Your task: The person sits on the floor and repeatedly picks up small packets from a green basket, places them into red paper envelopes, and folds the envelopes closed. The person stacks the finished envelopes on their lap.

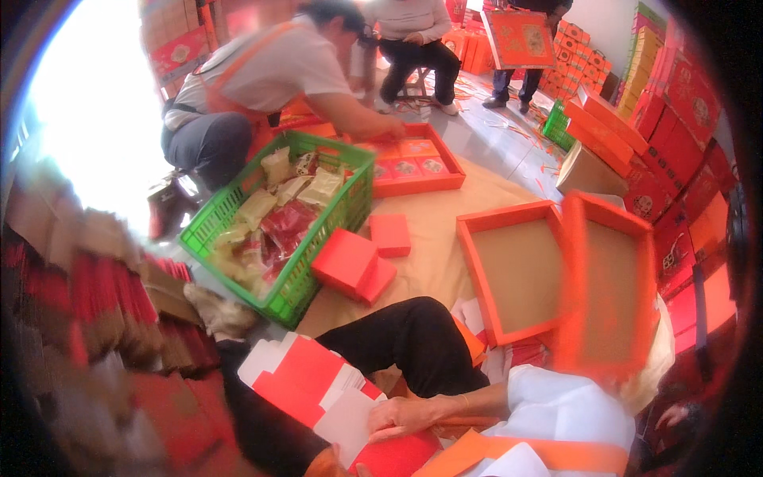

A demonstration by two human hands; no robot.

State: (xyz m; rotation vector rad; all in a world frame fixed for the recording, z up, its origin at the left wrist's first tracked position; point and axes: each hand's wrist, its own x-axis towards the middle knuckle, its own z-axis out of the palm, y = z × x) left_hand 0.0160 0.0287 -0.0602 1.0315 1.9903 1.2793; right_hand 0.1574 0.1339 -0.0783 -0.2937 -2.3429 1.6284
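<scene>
Neither of my hands shows in the head view. A co-worker, not me, sits at the lower right in a white top, an orange apron and black trousers. That person's hand (401, 417) rests on a red-and-white carton blank (298, 380) lying across the lap. Past the co-worker's knee stands a green plastic basket (318, 274) holding several beige and dark red packets (288, 225). Small red boxes (347, 258) lie beside the basket. An orange tray-like box (470, 270) lies on the tan sheet. Another orange tray box (608, 278), smeared by motion, stands tilted next to it.
Another co-worker (262, 71) bends over a red tray (421, 184) of small boxes. Behind, one person sits and another holds a large red box (520, 40). Red cartons (683, 151) are stacked along the right; flat cartons (103, 294) fill the left. Scraps litter the floor.
</scene>
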